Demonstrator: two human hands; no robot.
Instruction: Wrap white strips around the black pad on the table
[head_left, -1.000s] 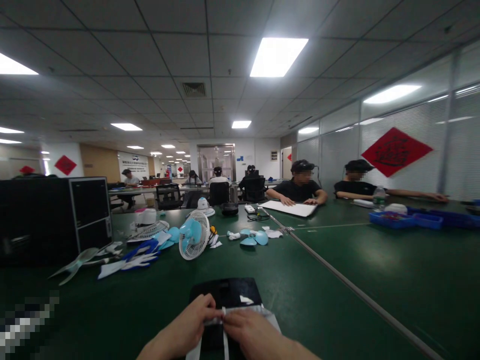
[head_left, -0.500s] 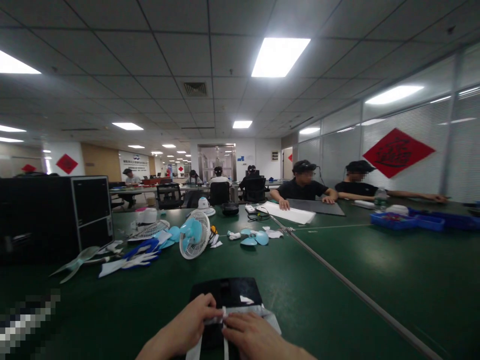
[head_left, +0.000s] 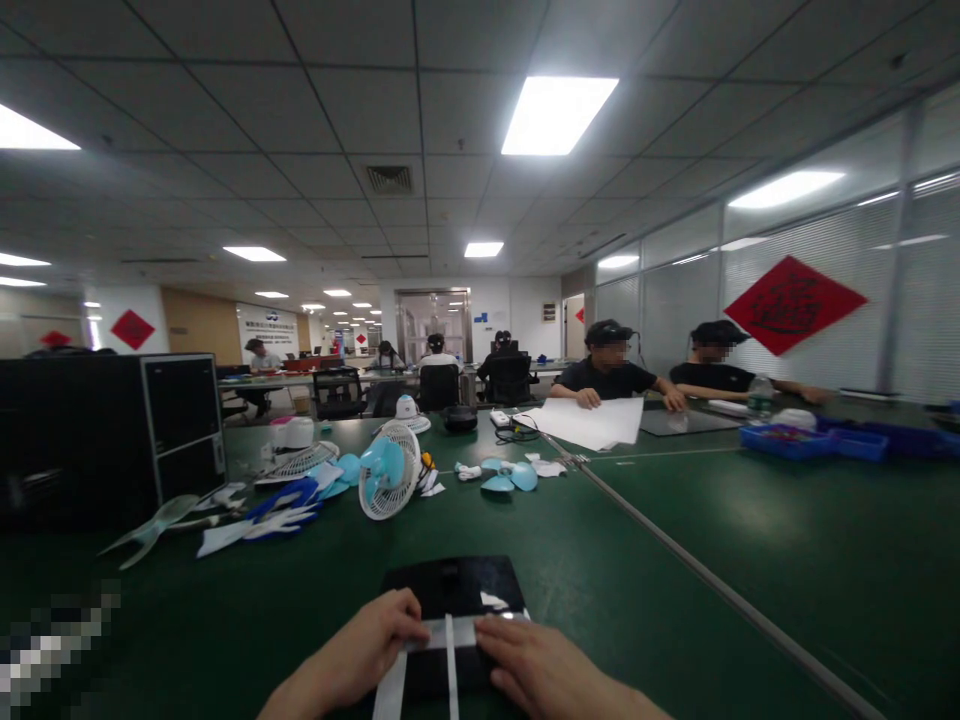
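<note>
Flat in front of me on the table lies a black panel-like object [head_left: 480, 578], whose exact kind I cannot make out. A pale strip [head_left: 463, 630] runs across it from side to side. Crossing it lengthwise are a narrow white strip [head_left: 452, 675] and a wider white strip [head_left: 390, 692] farther left. My left hand [head_left: 367, 645] is closed, its thumb and curled fingertips on the pale strip's left part. My right hand [head_left: 536, 660] lies with fingers stretched out, pressing on the strip's right part. A small white scrap [head_left: 493, 600] rests on the black surface.
Beyond are a white-and-blue fan [head_left: 390, 470], blue fan blades [head_left: 508, 474], gloves [head_left: 262, 522] and a clear blade [head_left: 154, 525]. A black computer case [head_left: 184, 430] stands left. Across the table, a person [head_left: 607, 375] handles a white sheet [head_left: 589, 422]. Blue trays [head_left: 787, 440] sit right.
My right hand has slid right along the pale strip, away from my left hand, baring the strip's middle. Across the table, the white sheet has shifted right in the person's hand.
</note>
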